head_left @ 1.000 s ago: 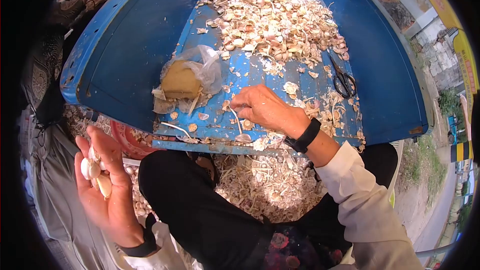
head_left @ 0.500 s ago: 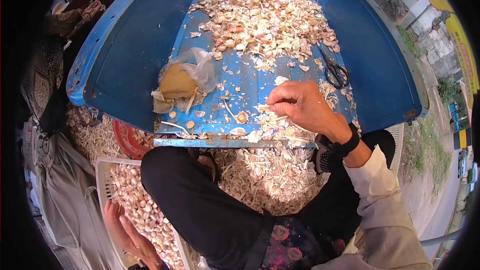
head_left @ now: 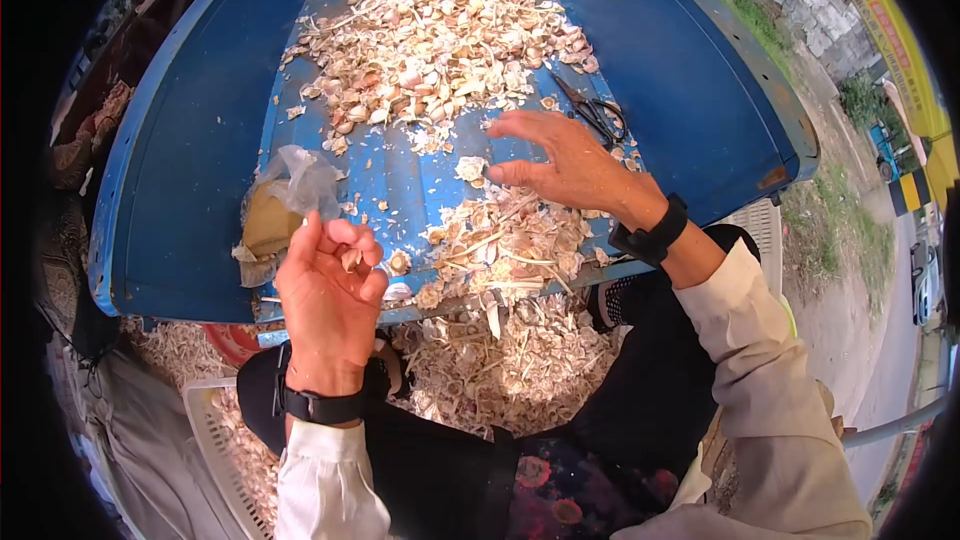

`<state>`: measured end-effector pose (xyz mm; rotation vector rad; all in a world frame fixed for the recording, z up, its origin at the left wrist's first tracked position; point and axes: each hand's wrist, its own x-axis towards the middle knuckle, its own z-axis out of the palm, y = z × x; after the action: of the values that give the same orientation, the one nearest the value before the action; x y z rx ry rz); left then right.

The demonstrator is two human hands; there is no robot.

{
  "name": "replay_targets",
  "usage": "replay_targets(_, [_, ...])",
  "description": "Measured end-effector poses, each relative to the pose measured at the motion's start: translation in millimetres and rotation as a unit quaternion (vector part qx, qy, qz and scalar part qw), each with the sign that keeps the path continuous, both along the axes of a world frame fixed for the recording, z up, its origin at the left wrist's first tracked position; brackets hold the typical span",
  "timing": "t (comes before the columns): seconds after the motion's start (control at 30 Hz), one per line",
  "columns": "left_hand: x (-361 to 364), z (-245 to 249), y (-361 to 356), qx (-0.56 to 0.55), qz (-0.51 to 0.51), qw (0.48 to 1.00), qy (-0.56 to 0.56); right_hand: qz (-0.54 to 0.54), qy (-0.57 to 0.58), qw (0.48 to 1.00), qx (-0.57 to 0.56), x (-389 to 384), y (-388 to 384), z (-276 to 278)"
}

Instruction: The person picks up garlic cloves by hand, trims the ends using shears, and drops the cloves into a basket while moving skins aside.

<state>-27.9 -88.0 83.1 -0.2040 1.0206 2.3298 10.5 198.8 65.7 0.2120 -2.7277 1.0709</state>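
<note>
1. The left hand (head_left: 330, 290), palm up, curls its fingers around a clove (head_left: 351, 259) near the bag (head_left: 308, 180).
2. The right hand (head_left: 560, 165), well apart from it, is open, thumb and fingers spread, near the scissors (head_left: 598, 118).
3. The garlic pile (head_left: 430, 50) lies beyond both hands on the bed (head_left: 690, 70).
4. Loose peel (head_left: 520, 240) lies at its near edge.

Outdoor roadside workspace, sunlit road (head_left: 885, 350), grass (head_left: 850, 240), blue truck bed (head_left: 690, 70)
</note>
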Motion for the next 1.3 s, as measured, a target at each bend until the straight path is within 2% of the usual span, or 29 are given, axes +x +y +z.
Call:
replay_targets(0.07, [-29.2,-6.0,5.2,-0.029,0.015,0.999,0.027,-0.035,-0.069,0.986,0.151,-22.6,4.1,-36.6])
replay_targets(0.1, [-40.2,-9.3,5.0,-0.052,0.033,0.996,0.06,-0.033,-0.072,0.986,0.146,-27.5,-5.2,-39.3])
replay_targets(0.17, [-52.7,-17.3,-0.8,-0.063,0.052,0.995,0.064,0.024,-0.21,0.96,0.185,-25.0,-29.5,-42.3])
replay_targets(0.27, [-54.3,-14.8,-2.1,-0.063,0.08,0.992,0.077,0.078,-0.094,0.965,0.23,33.4,-70.8,-51.7])
replay_targets(0.3, [-54.9,-14.5,-3.6,-0.05,0.069,0.992,0.097,0.082,-0.055,0.975,0.201,57.4,-82.6,-51.3])
replay_targets(0.4, [-51.6,-15.0,-6.9,-0.033,0.052,0.991,0.122,0.101,-0.072,0.964,0.236,123.6,-106.8,-31.3])
replay_targets(0.47, [-50.3,-20.6,-13.5,-0.037,0.052,0.99,0.126,0.173,-0.093,0.962,0.19,156.6,-112.7,-28.3])
replay_targets(0.5, [-48.9,-23.2,-16.4,-0.036,0.051,0.99,0.123,0.172,-0.095,0.962,0.19,161.0,-108.8,-25.8])
replay_targets(0.57, [-46.1,-27.8,-20.9,-0.04,0.049,0.99,0.127,0.113,-0.028,0.978,0.171,156.9,-92.9,-18.4])
replay_targets(0.6, [-44.3,-29.7,-23.5,-0.039,0.047,0.99,0.127,0.048,-0.013,0.983,0.178,144.6,-78.5,-10.1])
replay_targets(0.63, [-43.1,-31.1,-25.8,-0.092,0.013,0.986,0.138,0.001,0.015,0.989,0.145,129.6,-56.2,-12.3])
replay_targets(0.67, [-42.0,-31.8,-26.5,-0.144,-0.019,0.978,0.151,-0.068,-0.005,0.989,0.134,115.9,-35.0,-12.9])
replay_targets(0.7, [-38.6,-32.5,-23.9,-0.143,-0.017,0.977,0.155,-0.114,-0.009,0.983,0.145,104.2,-10.4,-23.5])
replay_targets(0.73, [-33.2,-34.7,-18.7,-0.301,-0.039,0.923,0.239,-0.115,-0.033,0.983,0.139,90.4,14.7,-34.6])
replay_targets(0.77, [-28.6,-39.5,-14.5,-0.45,-0.061,0.834,0.312,-0.117,-0.058,0.983,0.131,80.1,34.3,-45.5])
replay_targets(0.8, [-26.2,-49.7,-12.5,-0.453,-0.062,0.833,0.312,-0.116,-0.059,0.983,0.127,74.6,45.8,-56.7])
replay_targets(0.83, [-24.7,-60.3,-12.1,-0.542,-0.063,0.734,0.405,-0.157,-0.081,0.973,0.148,67.9,50.3,-66.2])
replay_targets(0.87, [-24.9,-67.0,-16.4,-0.619,-0.064,0.614,0.486,-0.194,-0.102,0.961,0.166,63.6,50.9,-77.9])
replay_targets(0.9, [-21.4,-61.6,-12.6,-0.638,-0.106,0.621,0.442,-0.217,-0.097,0.952,0.193,62.3,43.4,-82.0])
replay_targets(1.03, [-16.9,-66.4,-2.9,-0.64,-0.133,0.608,0.451,-0.187,-0.063,0.962,0.188,55.4,1.2,-84.1])
replay_targets(1.1, [-12.8,-58.7,3.0,-0.646,-0.191,0.601,0.431,-0.106,-0.008,0.981,0.164,62.2,-20.9,-87.9])
replay_targets(1.13, [-13.3,-72.9,0.5,-0.633,-0.177,0.584,0.476,-0.087,0.013,0.984,0.154,70.1,-36.3,-86.0])
replay_targets(1.17, [-7.3,-72.3,2.4,-0.605,-0.209,0.607,0.472,-0.035,-0.02,0.994,0.104,79.2,-51.2,-67.2])
replay_targets(1.23, [11.8,-60.8,5.0,-0.566,-0.268,0.599,0.499,0.06,-0.014,0.995,0.077,106.0,-77.7,-48.9])
replay_targets(1.27, [15.0,-59.2,4.0,-0.552,-0.29,0.588,0.515,0.113,-0.052,0.986,0.107,119.7,-87.8,-37.7])
replay_targets(1.3, [13.4,-52.9,0.3,-0.476,-0.35,0.619,0.518,0.16,-0.081,0.977,0.111,130.5,-94.5,-24.9])
